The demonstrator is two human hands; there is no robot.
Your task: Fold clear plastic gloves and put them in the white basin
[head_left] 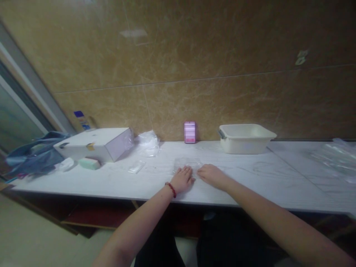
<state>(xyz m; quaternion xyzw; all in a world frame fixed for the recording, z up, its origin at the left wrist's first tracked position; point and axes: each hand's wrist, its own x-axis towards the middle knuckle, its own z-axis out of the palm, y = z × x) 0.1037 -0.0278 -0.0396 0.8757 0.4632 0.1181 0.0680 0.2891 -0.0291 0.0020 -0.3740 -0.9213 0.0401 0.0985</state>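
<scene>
A clear plastic bag (187,161) lies flat on the white wood-grain tabletop in front of me. My left hand (183,178), with a red bead bracelet at the wrist, rests on the bag's near part with its fingers stretched out. At the bag's right edge, my right hand (209,175) has its fingers closed in a pinch, and they seem to grip that edge. Part of the bag is hidden under both hands. Off to the left lies a small clear packet (137,167), apart from my hands.
Behind the bag a phone (190,132) leans on the tiled wall. To its right stands a cream plastic basin (244,142). A white box (97,142), crumpled plastic (148,142), a pale green block (89,163) and blue cloth (33,154) occupy the left. Clear plastic bags (336,157) lie far right.
</scene>
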